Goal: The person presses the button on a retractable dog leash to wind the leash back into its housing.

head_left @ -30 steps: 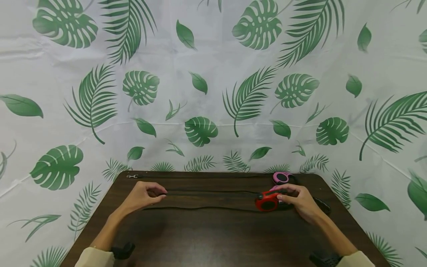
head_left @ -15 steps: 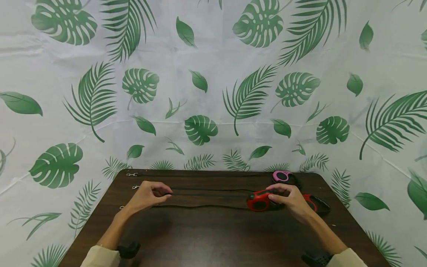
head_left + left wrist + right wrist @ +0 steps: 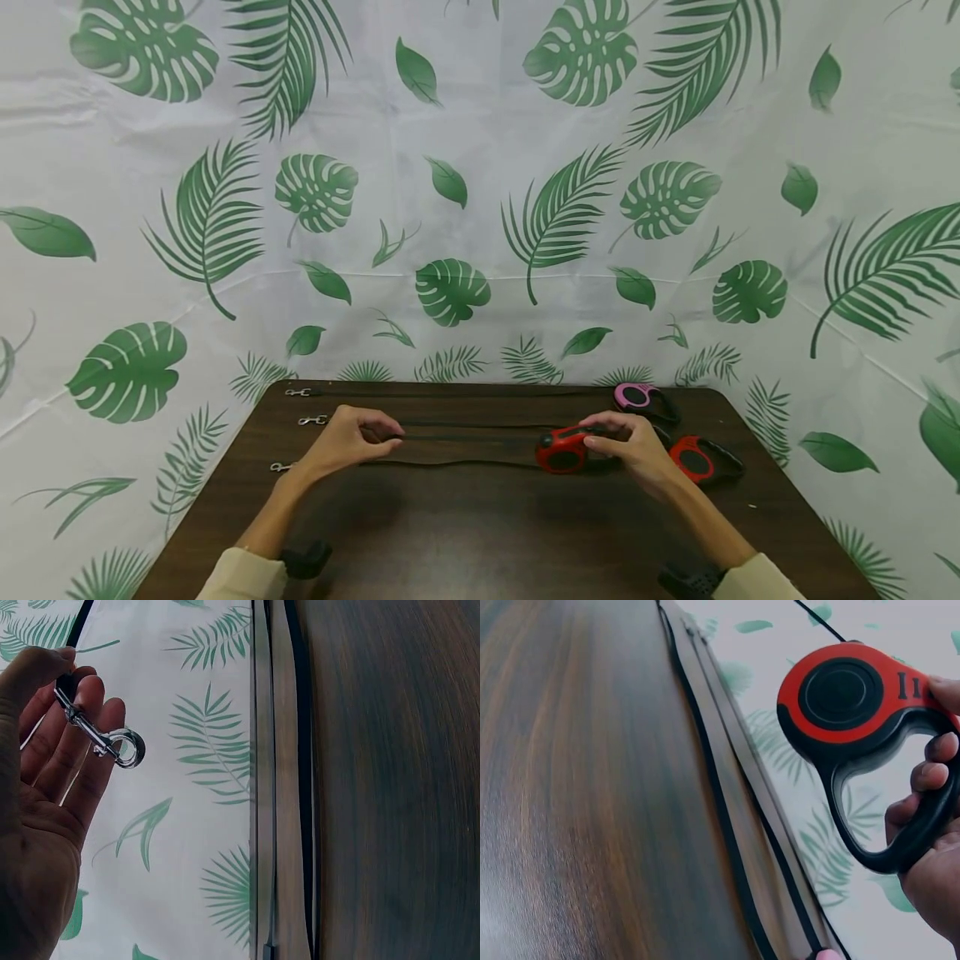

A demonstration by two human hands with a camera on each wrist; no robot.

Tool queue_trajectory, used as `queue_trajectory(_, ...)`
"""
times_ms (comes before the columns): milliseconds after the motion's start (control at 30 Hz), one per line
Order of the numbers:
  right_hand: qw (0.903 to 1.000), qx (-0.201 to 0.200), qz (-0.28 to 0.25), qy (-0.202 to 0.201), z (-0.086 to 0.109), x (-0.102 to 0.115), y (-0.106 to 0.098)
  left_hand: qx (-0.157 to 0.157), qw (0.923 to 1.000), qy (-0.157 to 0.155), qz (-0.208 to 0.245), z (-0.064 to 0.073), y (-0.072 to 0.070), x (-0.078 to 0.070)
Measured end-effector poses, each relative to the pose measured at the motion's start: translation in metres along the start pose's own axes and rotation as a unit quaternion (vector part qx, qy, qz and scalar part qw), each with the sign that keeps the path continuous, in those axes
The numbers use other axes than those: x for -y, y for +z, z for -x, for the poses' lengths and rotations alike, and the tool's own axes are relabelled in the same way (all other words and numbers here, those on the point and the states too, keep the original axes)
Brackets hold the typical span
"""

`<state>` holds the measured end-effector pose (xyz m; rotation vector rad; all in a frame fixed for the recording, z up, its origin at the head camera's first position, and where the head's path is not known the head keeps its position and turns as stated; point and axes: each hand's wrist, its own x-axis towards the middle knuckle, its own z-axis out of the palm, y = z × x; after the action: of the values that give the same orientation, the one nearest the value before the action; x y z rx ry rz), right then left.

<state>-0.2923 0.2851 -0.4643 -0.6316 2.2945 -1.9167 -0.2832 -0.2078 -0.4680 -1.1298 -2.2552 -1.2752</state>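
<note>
My right hand (image 3: 633, 450) grips the black handle of a red and black retractable dog leash (image 3: 840, 686), the thumb on top near its button. The leash is held up over the table (image 3: 450, 542). Its black strap (image 3: 465, 439) runs leftward to my left hand (image 3: 348, 446). In the left wrist view, thumb and fingers pinch the end of that strap right above a metal snap hook (image 3: 101, 736), which hangs in front of the fingers. In the head view this hook is hidden by the hand.
At the back right lies a pink leash (image 3: 633, 397), and nearer, another red leash (image 3: 692, 461). Black straps stretch across the table to snap hooks at the left: a back hook (image 3: 297, 392), a middle hook (image 3: 312, 420) and a front hook (image 3: 282, 467). A leaf-print cloth (image 3: 450, 208) hangs behind.
Both hands have come closer together, the left moving right and the right moving left with the leash, so the strap between them is shorter. Two snap hooks and the red leash lying behind have come into view.
</note>
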Motion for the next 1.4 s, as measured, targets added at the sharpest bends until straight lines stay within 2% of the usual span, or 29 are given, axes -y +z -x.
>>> queue_trajectory(200, 0.9999, 0.005, -0.006, -0.011, -0.003, -0.002, 0.008, 0.006, 1.0000, -0.001, 0.007, -0.004, 0.007, -0.001)
queue_trajectory(367, 0.9997, 0.005, -0.017, -0.016, -0.006, 0.000, 0.017, 0.008, 0.9998, 0.010, 0.018, -0.007, 0.014, -0.002)
queue_trajectory(633, 0.9999, -0.003, -0.016, 0.004, -0.007, 0.002, 0.029, 0.005, 0.9992, 0.020, 0.035, -0.010, 0.027, -0.001)
queue_trajectory(1167, 0.9988, 0.002, -0.050, -0.002, -0.013, 0.002, 0.051, -0.004, 0.9986, 0.034, 0.041, -0.019, 0.046, -0.004)
queue_trajectory(1400, 0.9987, 0.013, -0.049, 0.001, -0.012, 0.006, 0.057, -0.013, 0.9963, 0.071, 0.045, -0.025, 0.055, -0.005)
